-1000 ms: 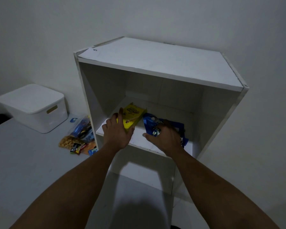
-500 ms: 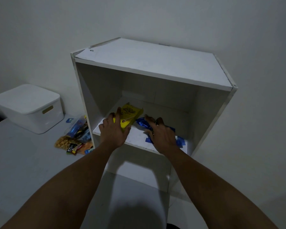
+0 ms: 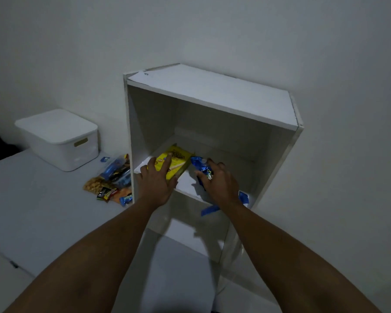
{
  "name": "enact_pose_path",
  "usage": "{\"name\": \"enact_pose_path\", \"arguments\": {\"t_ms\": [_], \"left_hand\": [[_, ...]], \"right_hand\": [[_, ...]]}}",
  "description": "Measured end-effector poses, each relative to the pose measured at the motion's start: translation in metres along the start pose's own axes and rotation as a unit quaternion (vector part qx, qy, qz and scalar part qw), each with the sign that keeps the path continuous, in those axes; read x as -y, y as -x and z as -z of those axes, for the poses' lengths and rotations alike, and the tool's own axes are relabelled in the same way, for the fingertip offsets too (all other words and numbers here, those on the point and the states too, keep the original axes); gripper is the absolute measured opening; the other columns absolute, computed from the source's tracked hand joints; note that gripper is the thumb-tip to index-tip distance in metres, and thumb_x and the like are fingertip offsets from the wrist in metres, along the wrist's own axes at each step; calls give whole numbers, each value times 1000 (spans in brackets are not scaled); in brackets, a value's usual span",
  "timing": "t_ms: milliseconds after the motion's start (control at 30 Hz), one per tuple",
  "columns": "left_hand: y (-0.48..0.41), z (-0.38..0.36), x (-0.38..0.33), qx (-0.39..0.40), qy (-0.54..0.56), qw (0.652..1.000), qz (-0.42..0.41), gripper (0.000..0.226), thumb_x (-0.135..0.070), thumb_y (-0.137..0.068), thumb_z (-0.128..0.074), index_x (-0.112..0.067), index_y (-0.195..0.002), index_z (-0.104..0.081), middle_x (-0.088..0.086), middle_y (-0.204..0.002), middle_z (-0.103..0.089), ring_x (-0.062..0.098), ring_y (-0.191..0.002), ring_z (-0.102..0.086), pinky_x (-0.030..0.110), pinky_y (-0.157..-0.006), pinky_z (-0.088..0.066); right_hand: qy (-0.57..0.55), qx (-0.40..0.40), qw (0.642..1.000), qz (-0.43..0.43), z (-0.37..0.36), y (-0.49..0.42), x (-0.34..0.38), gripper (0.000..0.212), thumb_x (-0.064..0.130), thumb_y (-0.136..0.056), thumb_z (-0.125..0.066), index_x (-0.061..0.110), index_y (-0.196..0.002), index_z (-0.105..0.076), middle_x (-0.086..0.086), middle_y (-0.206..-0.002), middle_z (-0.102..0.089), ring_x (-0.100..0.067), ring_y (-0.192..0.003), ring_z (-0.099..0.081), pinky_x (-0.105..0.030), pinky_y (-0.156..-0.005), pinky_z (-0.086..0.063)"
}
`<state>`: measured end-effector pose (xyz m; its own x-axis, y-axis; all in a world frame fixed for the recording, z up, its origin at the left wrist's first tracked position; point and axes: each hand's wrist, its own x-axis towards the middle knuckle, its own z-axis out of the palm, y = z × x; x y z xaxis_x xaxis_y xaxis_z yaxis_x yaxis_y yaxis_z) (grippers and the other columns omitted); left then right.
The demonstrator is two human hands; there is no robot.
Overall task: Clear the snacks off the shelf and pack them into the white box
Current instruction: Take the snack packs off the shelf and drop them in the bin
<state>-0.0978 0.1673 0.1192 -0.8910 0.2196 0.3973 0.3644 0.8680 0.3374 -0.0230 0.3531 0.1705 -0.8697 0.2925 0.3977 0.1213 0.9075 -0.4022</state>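
- Head view: a white, open-fronted board shelf unit (image 3: 212, 102) stands against a pale wall, and both bare forearms reach into its upper compartment.
- The left hand (image 3: 157, 179) lies palm-down on a flat yellow snack box (image 3: 175, 162) that rests on the shelf board, near the front left of the compartment; its fingers are spread over the box's near end, and whether they actually grip it cannot be told.
- The right hand (image 3: 220, 182) is curled round a crumpled, shiny blue snack wrapper (image 3: 201, 167), fingers closed on it, just to the right of the yellow box.
- More blue wrapping (image 3: 243, 197) shows under and behind the right wrist at the shelf's front edge, with one strip hanging over the edge.
- To the left of the shelf unit, a loose heap of small snack packets (image 3: 110, 182) lies on the pale grey table surface (image 3: 32, 211), touching the unit's side panel; it includes a bag of nuts, blue packets and dark bars.
- Further left, well apart from both hands, sits the white plastic box (image 3: 61, 141) with rounded corners and a slot handle; its lid is on.
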Motion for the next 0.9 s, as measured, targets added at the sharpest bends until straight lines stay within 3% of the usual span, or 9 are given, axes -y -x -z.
{"name": "enact_pose_path", "arguments": {"t_ms": [233, 400, 600, 800, 900], "left_hand": [[38, 34, -5, -42, -55, 996, 61, 62, -69, -91, -20, -41, -145, -34, 20, -147, -33, 44, -123, -40, 56, -96, -36], [90, 37, -24, -69, -73, 986, 132, 60, -66, -90, -28, -40, -143, -40, 20, -145, -35, 44, -120, -41, 57, -93, -39], [193, -4, -98, -47, -57, 964, 257, 64, -69, -88, -24, -41, -143, -40, 16, -148, -32, 41, -123, -39, 55, -96, -37], [317, -75, -178, 26, -15, 940, 341, 62, -69, -87, -26, -44, -142, -42, 14, -149, -32, 38, -125, -37, 50, -96, -37], [379, -116, -216, 79, 6, 936, 344, 57, -67, -89, -29, -46, -141, -41, 12, -148, -34, 37, -126, -38, 49, -96, -39]], "right_hand": [[-108, -20, 993, 49, 15, 13, 15, 58, 58, -88, -60, 24, -134, -58, -3, -112, -62, -26, -102, -62, -33, -78, -48], [-222, -27, 972, 64, 23, 37, 5, 58, 62, -86, -60, 26, -131, -59, 2, -109, -62, -20, -99, -62, -33, -77, -50], [-362, 42, 928, 78, 9, 111, -53, 62, 60, -86, -60, 21, -133, -59, -3, -107, -65, -21, -98, -63, -36, -81, -53], [-366, 145, 918, -49, -18, 205, -166, 54, 50, -85, -69, 16, -127, -64, -8, -112, -67, -23, -103, -63, -29, -86, -49], [-330, 221, 911, -115, -31, 253, -230, 59, 62, -83, -65, 19, -124, -66, -7, -106, -69, -24, -101, -65, -31, -84, -51]]}}
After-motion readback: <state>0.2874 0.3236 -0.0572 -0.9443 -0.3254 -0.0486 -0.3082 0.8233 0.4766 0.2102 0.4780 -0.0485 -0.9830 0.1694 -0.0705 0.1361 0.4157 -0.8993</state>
